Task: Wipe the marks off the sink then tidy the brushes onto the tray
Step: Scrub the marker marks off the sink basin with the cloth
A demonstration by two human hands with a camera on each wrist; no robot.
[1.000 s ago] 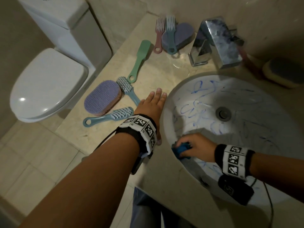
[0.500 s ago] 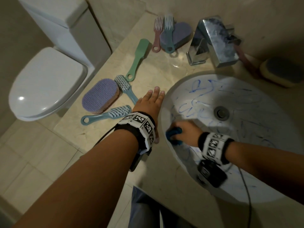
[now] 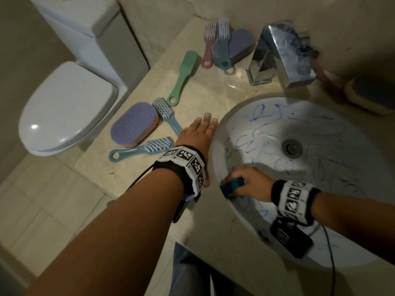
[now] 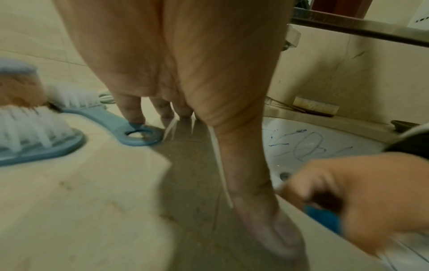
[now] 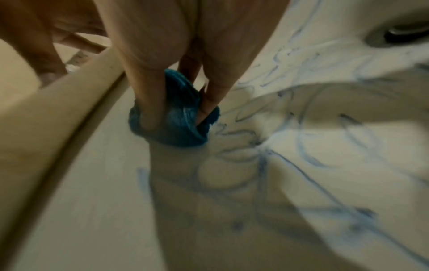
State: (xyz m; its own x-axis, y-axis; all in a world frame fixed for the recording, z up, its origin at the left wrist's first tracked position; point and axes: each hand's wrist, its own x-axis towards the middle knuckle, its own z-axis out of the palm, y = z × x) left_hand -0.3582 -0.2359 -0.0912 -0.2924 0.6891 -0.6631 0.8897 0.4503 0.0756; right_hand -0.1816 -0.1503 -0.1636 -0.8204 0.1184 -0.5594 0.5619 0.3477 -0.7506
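A white round sink (image 3: 333, 248) set into a beige stone surface (image 3: 128, 180) is covered in blue scribbled marks (image 3: 256, 144). The right hand (image 3: 252, 184) is inside the bowl near its left wall, its fingers (image 5: 148, 99) clenched around a folded blue cloth (image 5: 183, 119) pressed on the porcelain. Most of the cloth is hidden under that hand, and motion blur softens both wrist views. The sink's lower right part is cut off by the forearm and wrist band.

The left hand (image 3: 196, 137) lies flat on the surface just left of the sink rim, fingers (image 4: 130, 108) straight and released, holding nothing. One fingertip touches the ring end of a blue brush handle (image 4: 139, 133).

Left of that hand lie 2 blue brushes (image 3: 147, 148) with pale bristles, 1 purple oval scrubber (image 3: 134, 124) and 1 green brush (image 3: 181, 77). Farther back, 1 pink brush (image 3: 208, 45) and 1 teal brush (image 3: 223, 43) rest against a 2nd purple scrubber (image 3: 241, 43). A chrome tap (image 3: 282, 54) stands behind the sink. At the right edge a dark-topped yellow object (image 3: 372, 92) is too dim to identify. A white toilet (image 3: 64, 107) stands left of the surface.
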